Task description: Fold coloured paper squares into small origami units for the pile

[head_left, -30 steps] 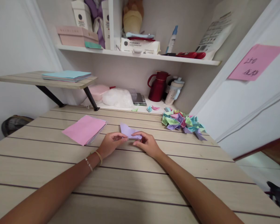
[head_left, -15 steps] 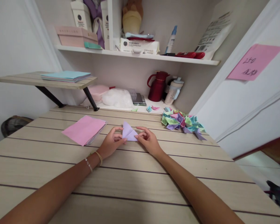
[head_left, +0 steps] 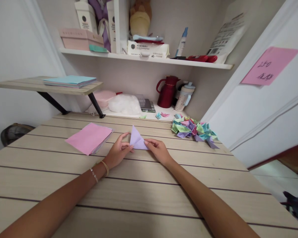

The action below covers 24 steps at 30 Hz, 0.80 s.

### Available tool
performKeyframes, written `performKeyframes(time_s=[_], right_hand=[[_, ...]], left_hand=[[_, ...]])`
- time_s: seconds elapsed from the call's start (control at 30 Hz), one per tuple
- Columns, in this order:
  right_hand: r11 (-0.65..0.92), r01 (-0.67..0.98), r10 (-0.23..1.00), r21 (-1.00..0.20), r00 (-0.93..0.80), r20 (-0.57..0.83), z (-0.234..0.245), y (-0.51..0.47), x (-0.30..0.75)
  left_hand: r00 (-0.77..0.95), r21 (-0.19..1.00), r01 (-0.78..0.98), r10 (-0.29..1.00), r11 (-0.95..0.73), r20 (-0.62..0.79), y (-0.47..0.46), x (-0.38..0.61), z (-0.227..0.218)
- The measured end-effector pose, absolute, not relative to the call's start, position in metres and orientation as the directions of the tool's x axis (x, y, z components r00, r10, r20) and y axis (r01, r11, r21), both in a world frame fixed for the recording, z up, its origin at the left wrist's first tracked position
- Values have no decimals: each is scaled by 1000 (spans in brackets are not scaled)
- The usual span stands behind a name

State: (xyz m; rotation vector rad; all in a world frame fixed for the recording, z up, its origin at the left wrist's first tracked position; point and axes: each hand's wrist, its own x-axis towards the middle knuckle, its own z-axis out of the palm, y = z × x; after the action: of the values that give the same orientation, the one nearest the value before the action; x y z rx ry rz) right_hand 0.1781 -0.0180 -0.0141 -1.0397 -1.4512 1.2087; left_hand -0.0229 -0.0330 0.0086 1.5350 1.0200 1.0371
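Note:
A folded sheet of lilac paper (head_left: 137, 139), now a triangle with its point away from me, is held between my hands just above or on the desk. My left hand (head_left: 118, 149) pinches its lower left corner with the thumb, the index finger raised apart. On the other side, my right hand (head_left: 159, 150) grips the lower right corner between thumb and fingers. A stack of square paper (head_left: 89, 137), pink on top, lies to the left of my left hand. To the right is a pile of folded paper boats (head_left: 192, 129) in several colours.
A raised wooden shelf (head_left: 20, 84) with blue paper (head_left: 69, 80) stands at the back left. Behind the desk are a white plastic bag (head_left: 125, 104), a red jug (head_left: 167, 92) and a pale tumbler (head_left: 184, 97). Small folded pieces (head_left: 165, 115) lie near the back edge.
The lilac paper's upper point stands taller and its shape is a fuller triangle. My right index finger has come down onto the paper; my left hand has barely shifted.

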Motion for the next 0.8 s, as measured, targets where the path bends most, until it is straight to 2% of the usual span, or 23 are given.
performKeyframes(time_s=[0.23,0.47,0.8], right_hand=[[176,112,971,-978,-184,154,-13,-20,180],[215,119,963,-969,-189,190,-8,-25,180],[145,7,958,-989,-252,139,-12,-23,181]], left_hand=[[330,971,128,932,-200,149,-29,-24,3],[353,965,138,922,-222,162,-28,-25,5],[406,966,145,904,-212,137,-30,-25,8]])
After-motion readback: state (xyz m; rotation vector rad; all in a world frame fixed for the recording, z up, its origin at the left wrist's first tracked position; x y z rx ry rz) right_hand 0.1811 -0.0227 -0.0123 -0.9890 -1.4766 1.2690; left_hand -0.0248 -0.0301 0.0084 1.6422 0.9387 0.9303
